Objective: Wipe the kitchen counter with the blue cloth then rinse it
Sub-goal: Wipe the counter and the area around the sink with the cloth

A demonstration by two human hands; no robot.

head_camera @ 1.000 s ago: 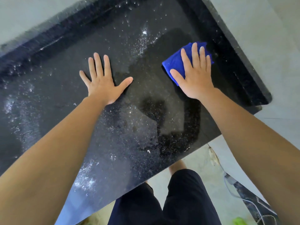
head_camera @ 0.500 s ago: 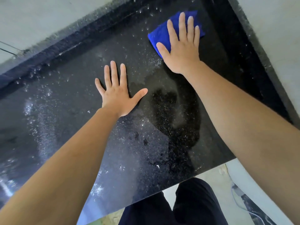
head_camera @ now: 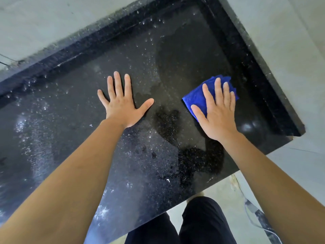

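No readable text, labels, brands, numbers or signs anywhere in view.

- One view only, from a camera worn on the person's head.
- It looks steeply down and forward at the black granite counter [head_camera: 73,131], close above it.
- Both forearms enter from the bottom corners; wide-angle lens, counter edges tilted in frame.
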